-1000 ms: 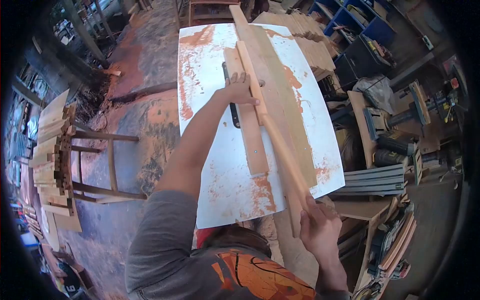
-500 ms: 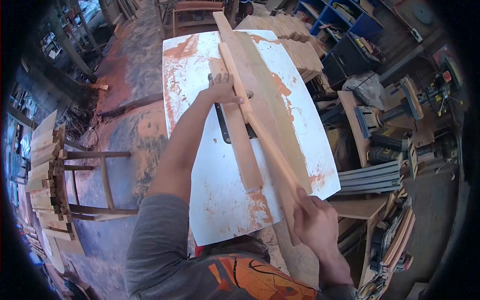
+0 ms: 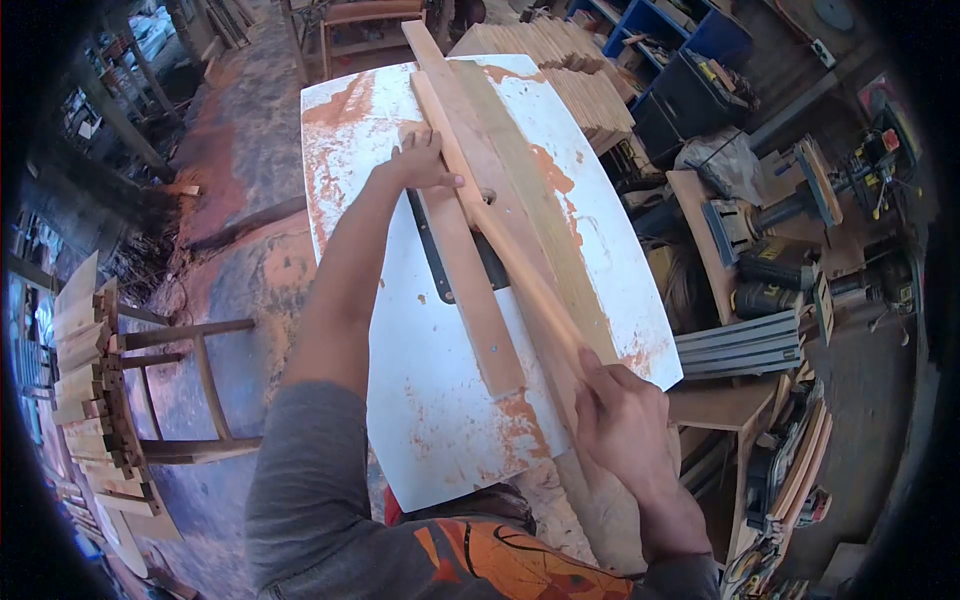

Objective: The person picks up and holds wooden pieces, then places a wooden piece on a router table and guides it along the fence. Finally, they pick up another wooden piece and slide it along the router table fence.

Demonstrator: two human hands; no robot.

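Observation:
A long, smooth, slightly curved wooden strip (image 3: pixel 525 275) lies lengthwise over the white tabletop (image 3: pixel 425 440). My right hand (image 3: pixel 628 425) is closed around its near end. Further up, my left hand (image 3: pixel 415 165) lies across the strip's left side, fingers apart and thumb against the strip. Beneath that palm is a short flat board (image 3: pixel 468 285), with a screw head near its close end. A black insert plate (image 3: pixel 432 250) shows partly from under this board. Right of the strip runs a long wide board (image 3: pixel 520 190) with a round notch in its edge.
Stacked wooden pieces (image 3: pixel 575 75) stand beyond the table beside blue shelving (image 3: pixel 690 35). Clamps and power tools (image 3: pixel 775 285) crowd the right. To the left, a wooden frame (image 3: pixel 205 390) stands by piled slats (image 3: pixel 85 400). Red-brown dust covers the floor (image 3: pixel 240 150).
The strip has slid a little away from me along the wide board, and both hands have moved forward with it. The camera view has shifted slightly.

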